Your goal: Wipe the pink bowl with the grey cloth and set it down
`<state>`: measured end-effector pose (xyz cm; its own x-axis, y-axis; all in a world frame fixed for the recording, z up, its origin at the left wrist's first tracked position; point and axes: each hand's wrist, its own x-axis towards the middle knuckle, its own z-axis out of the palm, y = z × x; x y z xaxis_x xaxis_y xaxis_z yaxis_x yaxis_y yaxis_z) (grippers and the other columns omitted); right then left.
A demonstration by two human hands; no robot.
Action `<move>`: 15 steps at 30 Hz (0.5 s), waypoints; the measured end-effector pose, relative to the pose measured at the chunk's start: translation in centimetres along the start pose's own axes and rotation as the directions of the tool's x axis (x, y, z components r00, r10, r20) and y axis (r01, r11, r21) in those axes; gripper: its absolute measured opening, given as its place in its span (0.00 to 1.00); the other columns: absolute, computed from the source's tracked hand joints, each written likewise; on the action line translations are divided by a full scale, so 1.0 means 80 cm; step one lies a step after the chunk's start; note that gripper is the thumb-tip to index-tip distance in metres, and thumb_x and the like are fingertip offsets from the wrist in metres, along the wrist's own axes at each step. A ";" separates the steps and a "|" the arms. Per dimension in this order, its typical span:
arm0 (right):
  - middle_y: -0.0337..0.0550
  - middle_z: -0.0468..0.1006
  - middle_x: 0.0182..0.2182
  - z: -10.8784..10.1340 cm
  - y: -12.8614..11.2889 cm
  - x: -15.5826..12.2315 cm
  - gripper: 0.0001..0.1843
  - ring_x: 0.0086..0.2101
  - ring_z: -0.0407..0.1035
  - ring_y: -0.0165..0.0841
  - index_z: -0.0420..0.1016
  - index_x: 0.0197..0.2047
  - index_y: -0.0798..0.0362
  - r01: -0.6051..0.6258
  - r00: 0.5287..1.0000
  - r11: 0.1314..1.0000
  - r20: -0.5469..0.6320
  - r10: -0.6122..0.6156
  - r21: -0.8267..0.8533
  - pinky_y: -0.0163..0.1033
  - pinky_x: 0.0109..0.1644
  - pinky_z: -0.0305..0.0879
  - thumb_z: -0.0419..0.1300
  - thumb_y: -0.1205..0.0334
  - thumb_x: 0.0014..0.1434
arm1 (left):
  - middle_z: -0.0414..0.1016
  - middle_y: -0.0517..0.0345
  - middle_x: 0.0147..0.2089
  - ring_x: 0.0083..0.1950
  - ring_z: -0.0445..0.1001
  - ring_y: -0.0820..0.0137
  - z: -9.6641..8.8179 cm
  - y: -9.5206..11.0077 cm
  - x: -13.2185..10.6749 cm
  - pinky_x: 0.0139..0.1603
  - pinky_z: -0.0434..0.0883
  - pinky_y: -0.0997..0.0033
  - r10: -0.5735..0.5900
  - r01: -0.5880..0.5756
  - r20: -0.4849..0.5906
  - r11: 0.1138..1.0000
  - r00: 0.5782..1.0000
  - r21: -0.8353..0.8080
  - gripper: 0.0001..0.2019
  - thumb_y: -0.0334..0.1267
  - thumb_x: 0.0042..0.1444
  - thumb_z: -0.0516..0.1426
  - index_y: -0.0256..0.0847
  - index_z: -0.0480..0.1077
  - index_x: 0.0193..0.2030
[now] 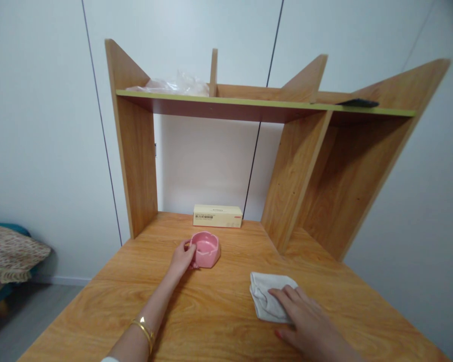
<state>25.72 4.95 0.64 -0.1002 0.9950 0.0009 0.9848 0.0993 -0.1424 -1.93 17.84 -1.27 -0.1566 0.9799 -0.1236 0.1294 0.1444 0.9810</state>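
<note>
- L hand (183, 255), nearer the back: thumb over the rim, fingers curled round the near-left side of the bowl (208, 260), so a firm-looking pinch, closed on it.
- Bowl: pink, smooth w/ a slight gloss, prob. ceramic; faceted, angular outer wall, round hollow, notched rim. Sits upright on the desk (196, 306), L of centre, just in front of the box (217, 218).
- R hand (305, 314), nearer the front: fingers laid loosely over the cloth (265, 291), thumb spread off to the side; not clenched round it.
- Cloth: white-ish, soft, folded into a thick, rough square w/ rounded folds; flat on the desk, R of the bowl & well apart from it.
- Box: cream card, long & low, crisp edges, dark print on front.
- Desk: orange-brown wood grain, smooth.
- Shelf (249, 102) above: same wood-look uprights, thin yellow-green front edge. Up there, a crinkly clear plastic bag (177, 85) at L, a flat dark item (358, 103) at R.
- Bangle (145, 332), L wrist: shiny gold metal.
</note>
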 end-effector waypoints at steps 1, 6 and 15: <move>0.50 0.71 0.50 0.003 -0.001 0.000 0.30 0.52 0.62 0.45 0.70 0.54 0.51 0.006 1.000 1.000 -0.004 -0.007 -0.017 0.47 0.56 0.55 0.58 0.71 0.45 | 0.71 0.60 0.25 0.14 0.66 0.79 0.000 -0.001 0.000 0.12 0.60 0.83 0.011 -0.011 0.004 1.000 1.000 -0.006 0.18 0.38 0.60 0.49 0.34 0.59 0.55; 0.52 0.71 0.49 0.010 -0.022 0.016 0.25 0.51 0.62 0.42 0.71 0.52 0.55 0.061 0.998 0.998 -0.020 -0.060 0.003 0.43 0.56 0.56 0.49 0.75 0.51 | 0.76 0.51 0.37 0.14 0.66 0.81 -0.003 -0.010 0.002 0.12 0.62 0.82 0.090 -0.090 0.025 0.996 0.996 0.004 0.19 0.41 0.60 0.49 0.35 0.59 0.56; 0.50 0.72 0.45 0.019 -0.085 0.039 0.22 0.49 0.62 0.41 0.73 0.47 0.55 0.186 0.981 0.980 -0.063 -0.182 0.072 0.42 0.54 0.56 0.48 0.77 0.51 | 0.74 0.45 0.43 0.14 0.67 0.82 -0.003 -0.014 0.000 0.14 0.64 0.83 0.146 -0.147 0.020 0.983 0.989 0.110 0.22 0.44 0.60 0.47 0.33 0.59 0.57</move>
<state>18.52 7.39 0.12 -0.2687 0.9591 0.0887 0.9362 0.2817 -0.2102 -2.29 17.61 -2.35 -0.1165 0.9930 0.0177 0.2580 0.0130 0.9661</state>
